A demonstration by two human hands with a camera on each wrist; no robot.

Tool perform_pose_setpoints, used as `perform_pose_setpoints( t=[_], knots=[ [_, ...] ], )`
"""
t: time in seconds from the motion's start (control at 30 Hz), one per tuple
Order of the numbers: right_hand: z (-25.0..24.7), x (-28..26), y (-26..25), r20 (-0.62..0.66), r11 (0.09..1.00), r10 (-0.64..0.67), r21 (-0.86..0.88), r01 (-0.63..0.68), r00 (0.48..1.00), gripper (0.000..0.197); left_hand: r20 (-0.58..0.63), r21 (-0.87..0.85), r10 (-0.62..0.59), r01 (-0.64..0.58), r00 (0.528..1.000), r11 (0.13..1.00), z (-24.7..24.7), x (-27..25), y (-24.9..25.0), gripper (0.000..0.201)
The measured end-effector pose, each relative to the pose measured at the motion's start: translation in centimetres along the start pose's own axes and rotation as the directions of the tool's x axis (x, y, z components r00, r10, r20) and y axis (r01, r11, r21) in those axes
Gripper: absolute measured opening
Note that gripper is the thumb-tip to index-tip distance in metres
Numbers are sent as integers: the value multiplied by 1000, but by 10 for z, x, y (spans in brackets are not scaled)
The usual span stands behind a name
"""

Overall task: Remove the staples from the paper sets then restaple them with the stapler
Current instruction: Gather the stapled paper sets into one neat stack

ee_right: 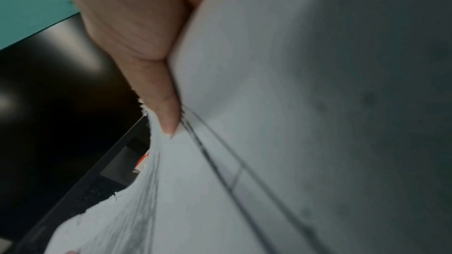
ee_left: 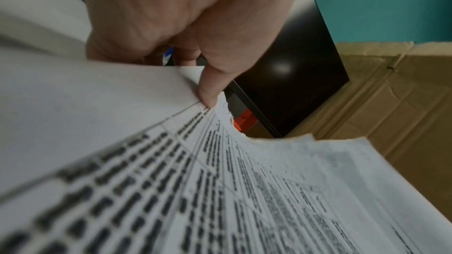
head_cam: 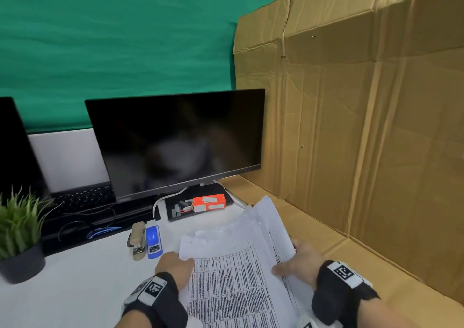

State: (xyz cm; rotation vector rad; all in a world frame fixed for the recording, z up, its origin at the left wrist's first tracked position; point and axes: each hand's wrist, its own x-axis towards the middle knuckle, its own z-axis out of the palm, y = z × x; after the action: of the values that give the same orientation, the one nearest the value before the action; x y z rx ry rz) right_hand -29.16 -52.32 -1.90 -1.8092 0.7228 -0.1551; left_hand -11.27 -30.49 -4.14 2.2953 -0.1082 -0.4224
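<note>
A set of printed paper sheets (head_cam: pixel 241 277) with table grids is held between both hands at the near edge of the desk. My left hand (head_cam: pixel 175 267) pinches the set's left edge, its thumb on top (ee_left: pixel 210 92) of the paper sheets (ee_left: pixel 171 181). My right hand (head_cam: pixel 298 262) grips the right edge, thumb pressed on the top sheet (ee_right: pixel 168 111) of the paper sheets (ee_right: pixel 269 142). The far corners of the sheets look torn and ragged. A blue stapler (head_cam: pixel 153 242) and a beige stapler (head_cam: pixel 138 239) lie side by side left of the papers.
A dark monitor (head_cam: pixel 180 141) stands behind, with an orange staple box (head_cam: pixel 209 203) on its black base. A laptop (head_cam: pixel 75 177) and a potted plant (head_cam: pixel 20 234) are at the left. Cardboard (head_cam: pixel 364 126) lines the right side and the desk there.
</note>
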Motion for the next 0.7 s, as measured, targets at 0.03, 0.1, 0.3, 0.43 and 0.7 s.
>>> perform_pose_setpoints(
  t=[0.03, 0.1, 0.3, 0.43, 0.7],
  knots=[
    [0, -4, 1, -13, 999, -27, 43, 27, 1000, 51, 5, -35, 1, -1, 1000, 999, -2, 0, -2, 46],
    [-1, -14, -1, -6, 983, -88, 162, 88, 996, 51, 39, -186, 36, -28, 999, 982, -4, 2, -12, 54],
    [-24, -40, -18, 116, 852, -301, 478, 212, 946, 84, 267, -746, 244, 39, 932, 665, -33, -17, -26, 117],
    [-20, -53, -53, 136, 842, -415, 432, 323, 900, 92, 277, -826, 462, -37, 843, 563, -77, -49, -12, 107],
    [51, -88, -180, -143, 543, -725, 482, 687, 674, 45, -386, -647, 614, -676, 689, 352, -246, -128, 34, 58]
  ],
)
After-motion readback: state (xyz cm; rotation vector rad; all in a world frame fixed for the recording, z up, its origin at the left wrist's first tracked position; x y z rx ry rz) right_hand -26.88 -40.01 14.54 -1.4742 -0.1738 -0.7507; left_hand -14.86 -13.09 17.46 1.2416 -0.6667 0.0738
